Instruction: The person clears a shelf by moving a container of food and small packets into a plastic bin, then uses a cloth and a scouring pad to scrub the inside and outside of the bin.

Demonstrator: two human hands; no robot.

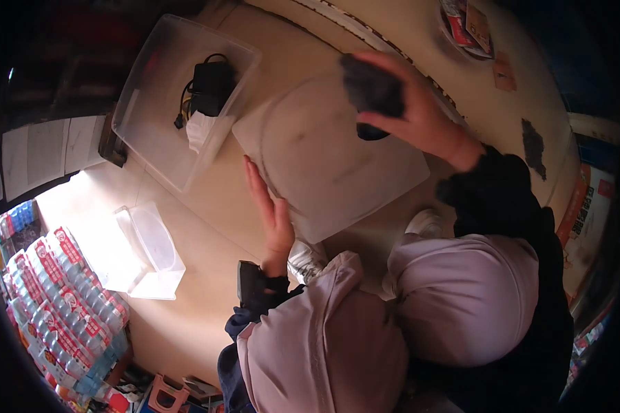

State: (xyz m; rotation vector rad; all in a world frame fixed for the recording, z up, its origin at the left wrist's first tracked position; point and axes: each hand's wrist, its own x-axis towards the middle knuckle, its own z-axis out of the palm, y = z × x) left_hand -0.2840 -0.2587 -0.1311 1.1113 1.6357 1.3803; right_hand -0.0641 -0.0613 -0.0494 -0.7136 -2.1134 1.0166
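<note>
A large frosted plastic lid (344,158) lies tilted in front of my knees, with faint grey smudges across its surface. My left hand (272,213) is held edge-on against its left side, fingers stretched out and together. Over the lid's upper right part, my right hand (420,110) has its fingers and thumb around a dark crumpled cloth (372,86). A rounded black end shows beneath the thumb; part of the bundle is hidden by the hand.
A clear plastic bin (165,155) to the upper left holds a black power adapter (213,86) with cables. Another clear container (155,258) sits on the floor at left, near stacked bottle packs (62,306). A round basket with packets (465,31) stands at the upper right.
</note>
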